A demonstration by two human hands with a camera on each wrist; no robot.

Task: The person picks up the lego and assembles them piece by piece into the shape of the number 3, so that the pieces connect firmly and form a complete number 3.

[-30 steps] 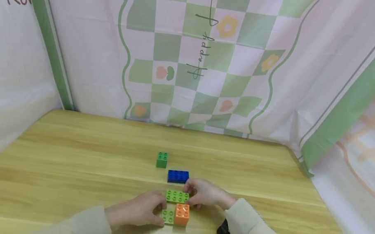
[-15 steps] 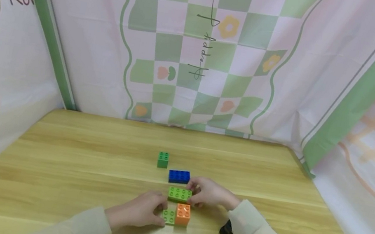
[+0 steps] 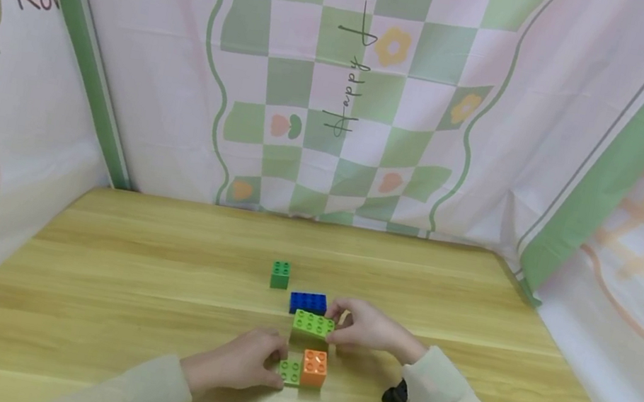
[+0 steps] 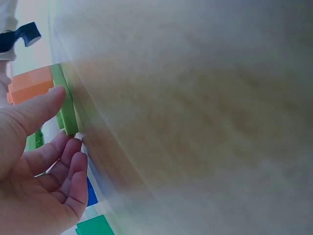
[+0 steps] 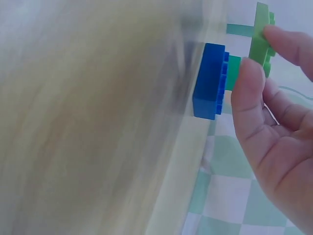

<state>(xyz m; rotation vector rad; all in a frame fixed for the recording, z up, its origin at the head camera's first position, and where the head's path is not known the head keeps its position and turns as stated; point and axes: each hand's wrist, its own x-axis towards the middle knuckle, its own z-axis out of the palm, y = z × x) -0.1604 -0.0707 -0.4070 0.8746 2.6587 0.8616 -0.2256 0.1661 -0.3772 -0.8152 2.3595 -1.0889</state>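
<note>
My left hand (image 3: 244, 360) pinches the left end of a light green plate (image 3: 289, 371) lying on the table. An orange 2x2 brick (image 3: 314, 368) is mounted on that plate's right half. In the left wrist view, the thumb and fingertips meet the plate's edges (image 4: 71, 112). Thumb and fingers of my right hand (image 3: 367, 327) grip the right end of another light green 2x4 plate (image 3: 312, 324). The right wrist view shows this held plate (image 5: 259, 36) raised off the table, studs facing up. It overlaps the front of a blue 2x4 brick (image 3: 308, 302) in the head view.
Behind the blue brick, slightly left, a green 2x2 brick (image 3: 279, 275) stands on the wooden table (image 3: 157, 258). A patterned curtain (image 3: 341, 89) hangs along the back edge, with more cloth at both sides. A black wrist camera (image 3: 395, 399) sits below the right sleeve.
My right hand has lifted the light green 2x4 plate off the table and moved it away from me, towards the blue brick. The left hand, lower plate and orange brick stay in place.
</note>
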